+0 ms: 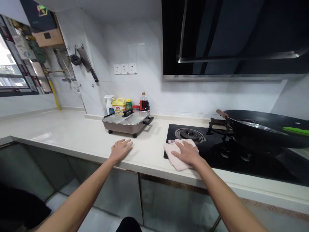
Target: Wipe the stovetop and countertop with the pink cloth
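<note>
We look down on a white counter (149, 151) and a black glass hob (260, 168); the pale pink cloth (178, 162) lies folded in layers over the hob's front left corner, partly on the glass and partly on the counter, its far edge beside the left burner (190, 133); we note the right hand (186, 152) laid palm down on top of it, fingers extended and slightly apart, pressing rather than clamped round it; the left hand (120, 150) rests palm down on the counter, fingers loosely together and holding nothing, in front of the lidded electric pan (123, 127); to the right we find a black wok (260, 141), well apart from the cloth; as to handling, we judge the cloth light, soft and limp, with no fragility to consider; folded, it should give the palm some thickness, though its layers may slip over one another and its underside may slide readily on smooth glass; whether it is damp we cannot tell; we consider the best hold a flat palm over the middle with the fingers spread across the layers, or, for lifting, a pinch through all layers at the near edge
</note>
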Motion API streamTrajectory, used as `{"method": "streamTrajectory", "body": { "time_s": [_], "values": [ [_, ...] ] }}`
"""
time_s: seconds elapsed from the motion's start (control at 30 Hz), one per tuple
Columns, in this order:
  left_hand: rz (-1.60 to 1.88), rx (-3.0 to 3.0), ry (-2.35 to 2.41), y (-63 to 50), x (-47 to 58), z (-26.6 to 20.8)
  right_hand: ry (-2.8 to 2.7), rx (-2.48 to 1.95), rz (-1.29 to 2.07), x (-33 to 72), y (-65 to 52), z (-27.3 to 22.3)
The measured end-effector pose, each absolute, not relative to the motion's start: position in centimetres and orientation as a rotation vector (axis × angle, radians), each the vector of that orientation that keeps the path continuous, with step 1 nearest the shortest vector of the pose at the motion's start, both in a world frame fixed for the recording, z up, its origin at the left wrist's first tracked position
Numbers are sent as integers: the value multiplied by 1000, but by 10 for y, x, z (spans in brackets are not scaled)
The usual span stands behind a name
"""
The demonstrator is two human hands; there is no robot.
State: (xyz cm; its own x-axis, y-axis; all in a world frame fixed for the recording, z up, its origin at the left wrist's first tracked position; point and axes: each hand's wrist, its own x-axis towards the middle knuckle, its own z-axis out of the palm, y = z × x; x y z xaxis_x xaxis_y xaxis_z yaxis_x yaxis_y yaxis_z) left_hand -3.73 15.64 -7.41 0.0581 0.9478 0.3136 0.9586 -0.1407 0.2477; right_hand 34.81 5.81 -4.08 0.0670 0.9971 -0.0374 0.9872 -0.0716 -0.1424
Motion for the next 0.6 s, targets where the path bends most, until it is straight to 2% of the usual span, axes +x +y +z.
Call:
{"method": "streamTrajectory", "body": {
  "time_s": [0.3, 0.6],
  "values": [
    [-317, -2334, -1741, 142, -37, -75, -2472, -1456, 199, 212, 57, -48],
    [-250, -2317, -1826, 143, -36, -72, -2400, -1446, -284, 275, 12, -57]
  ]
}}
